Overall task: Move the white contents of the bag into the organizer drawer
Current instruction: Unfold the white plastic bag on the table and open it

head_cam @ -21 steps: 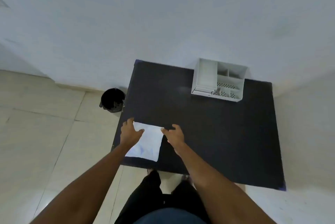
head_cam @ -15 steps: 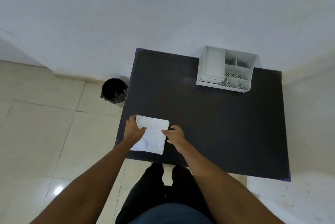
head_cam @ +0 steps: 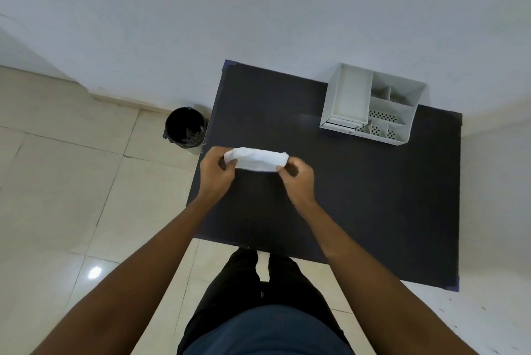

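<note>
A white bag (head_cam: 257, 159) is held up over the left part of the black table (head_cam: 359, 196). My left hand (head_cam: 215, 172) pinches its left end and my right hand (head_cam: 296, 179) pinches its right end, so the bag stretches flat between them. What is inside the bag is hidden. The white organizer (head_cam: 370, 104) stands at the table's far right, against the wall, with one large compartment on the left and several small perforated ones on the right. Its drawer front (head_cam: 340, 125) shows at the lower left corner.
A black bin (head_cam: 185, 127) stands on the tiled floor just left of the table's far corner. The white wall runs behind the table. My legs are at the table's near edge.
The bag lay flat near the table's front left edge under both hands. Now both hands have lifted it off the table and hold it by its ends.
</note>
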